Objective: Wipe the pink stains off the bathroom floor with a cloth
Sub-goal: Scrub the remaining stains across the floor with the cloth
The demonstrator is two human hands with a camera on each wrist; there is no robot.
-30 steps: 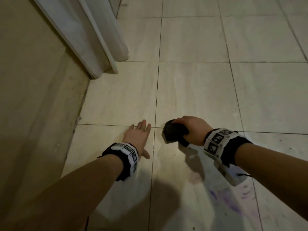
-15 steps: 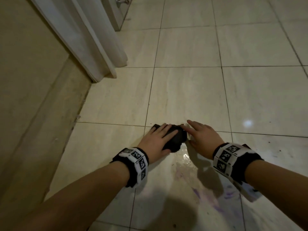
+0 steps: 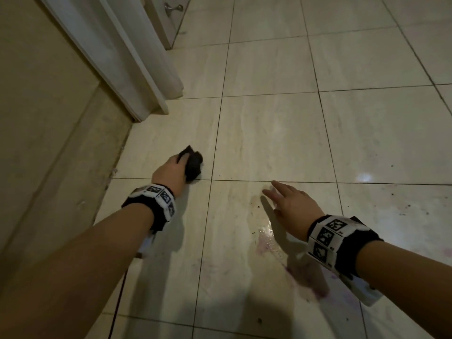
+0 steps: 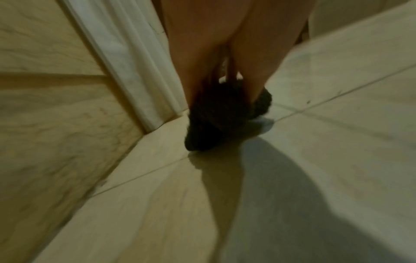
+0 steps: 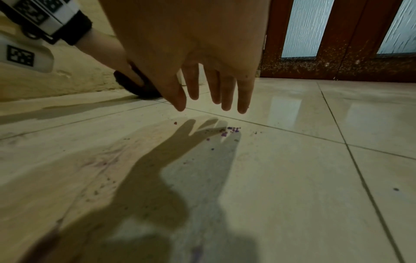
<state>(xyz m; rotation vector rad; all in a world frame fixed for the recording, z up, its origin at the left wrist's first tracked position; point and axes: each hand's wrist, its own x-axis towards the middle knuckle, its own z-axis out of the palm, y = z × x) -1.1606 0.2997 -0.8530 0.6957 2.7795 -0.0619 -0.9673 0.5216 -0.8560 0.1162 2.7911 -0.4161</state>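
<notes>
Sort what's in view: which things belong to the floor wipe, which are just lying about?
Job:
- dark cloth, gripped by the left hand
- pink stains on the floor tiles
- purple crumbs under the open right hand

Lying about:
- white door frame
- brown door with frosted panes
- metal knob

Head cam high, downward; wrist cams low, near floor [image 3: 269, 133].

Cloth [image 3: 192, 166] on floor [image 3: 274, 133] left of stains [image 3: 265, 243], door frame [image 3: 137, 69] behind
</notes>
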